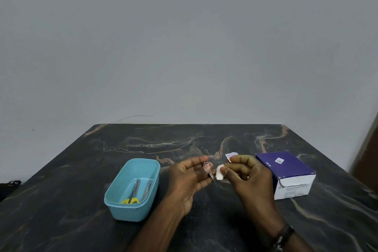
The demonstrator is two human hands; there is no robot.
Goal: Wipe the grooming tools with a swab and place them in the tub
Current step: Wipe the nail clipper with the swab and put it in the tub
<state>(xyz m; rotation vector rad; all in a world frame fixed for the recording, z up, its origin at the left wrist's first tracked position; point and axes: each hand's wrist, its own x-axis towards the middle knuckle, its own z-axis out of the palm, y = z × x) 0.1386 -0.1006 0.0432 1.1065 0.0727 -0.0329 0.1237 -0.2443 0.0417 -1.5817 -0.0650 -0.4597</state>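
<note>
— So, nearest the bottom edge of the frame, what shows?

— Two forearms rising from the bottom centre over a dark marble-patterned table (61, 221); the one at lower right wears a dark wristband (283, 235).

— And the hands?

— Just below mid-frame, centre. The left hand (189, 174) has its fingers curled round a small slim metal grooming tool (210, 173), pinched at thumb and fingertips with the pointed end slanting down to the right. The right hand (245, 172) pinches a small white swab pad (219, 172) between thumb and forefinger, and the pad sits just beside the tool's tip; whether they touch I cannot tell.

— Where is the tub?

— Left of the hands, lower centre-left: a light blue rectangular plastic tub (114, 202). Inside lie yellow-handled scissors (132, 197) and another slim metal tool (147, 188) beside them.

— Anything further back?

— To the right, a purple and white cardboard box (286, 170). Behind the right hand's fingers, a small torn white paper wrapper (230, 154) lies on the table. A plain grey wall (184, 37) fills the upper frame.
</note>
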